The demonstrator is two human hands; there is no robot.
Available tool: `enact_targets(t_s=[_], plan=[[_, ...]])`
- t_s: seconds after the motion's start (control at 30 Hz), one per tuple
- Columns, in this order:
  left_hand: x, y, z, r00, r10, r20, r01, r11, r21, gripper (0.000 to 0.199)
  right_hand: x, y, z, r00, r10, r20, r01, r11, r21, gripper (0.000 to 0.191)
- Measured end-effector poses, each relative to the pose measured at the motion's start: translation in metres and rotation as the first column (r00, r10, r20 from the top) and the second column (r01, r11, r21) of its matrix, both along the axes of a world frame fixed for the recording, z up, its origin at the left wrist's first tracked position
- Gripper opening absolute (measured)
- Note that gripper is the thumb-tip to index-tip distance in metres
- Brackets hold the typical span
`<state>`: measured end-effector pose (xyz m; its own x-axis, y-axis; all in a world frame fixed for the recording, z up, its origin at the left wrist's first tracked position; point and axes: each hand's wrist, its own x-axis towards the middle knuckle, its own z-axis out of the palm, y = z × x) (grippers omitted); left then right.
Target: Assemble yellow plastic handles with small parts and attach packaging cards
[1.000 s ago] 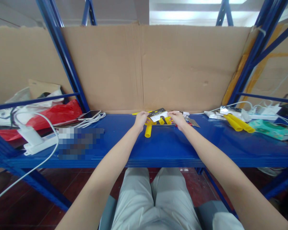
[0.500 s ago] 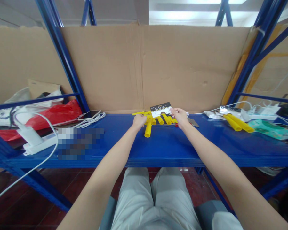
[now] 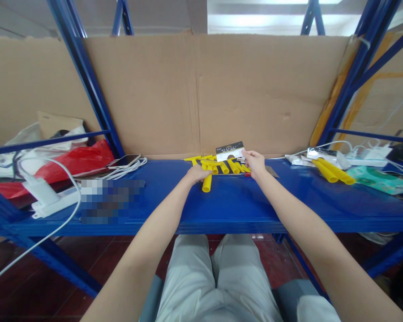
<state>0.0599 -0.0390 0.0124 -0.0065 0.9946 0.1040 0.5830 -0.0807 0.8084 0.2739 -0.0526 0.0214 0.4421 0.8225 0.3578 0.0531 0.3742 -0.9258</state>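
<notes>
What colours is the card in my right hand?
The card is black on top, white below, in the head view.

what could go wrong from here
The card is pinched only near one edge by the right hand, so it might tilt or slip.
The nearest yellow tube, beside the left hand, looks round and could roll if nudged.
At the left, a white cable hangs over the front of the blue table; a snag might tug it.
</notes>
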Motion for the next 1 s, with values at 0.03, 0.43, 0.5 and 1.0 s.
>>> enact_targets(t_s=[0.03,0.43,0.5,1.0], plan=[[0.0,0.0,-0.001,1.0,-0.001,0.003,0.001,1.0,0.008,0.03,-0.001,-0.001,0.0,1.0,0.019,-0.011,-0.019,1.0,-0.009,0.037],[0.009,-0.002,0.013,0.802,0.029,0.596,-0.024,1.0,-0.016,0.011,-0.001,-0.001,0.002,0.981,0.141,-0.132,-0.145,0.989,-0.017,0.037],[0.009,-0.002,0.015,0.76,0.036,0.649,-0.035,0.999,-0.015,0.016,-0.003,-0.003,0.003,0.972,0.169,-0.164,-0.175,0.984,-0.024,0.029],[-0.011,0.01,0.017,0.415,0.275,0.867,-0.351,0.928,-0.126,0.024,-0.006,-0.006,-0.002,0.899,0.432,-0.066,-0.436,0.898,-0.064,0.042]])
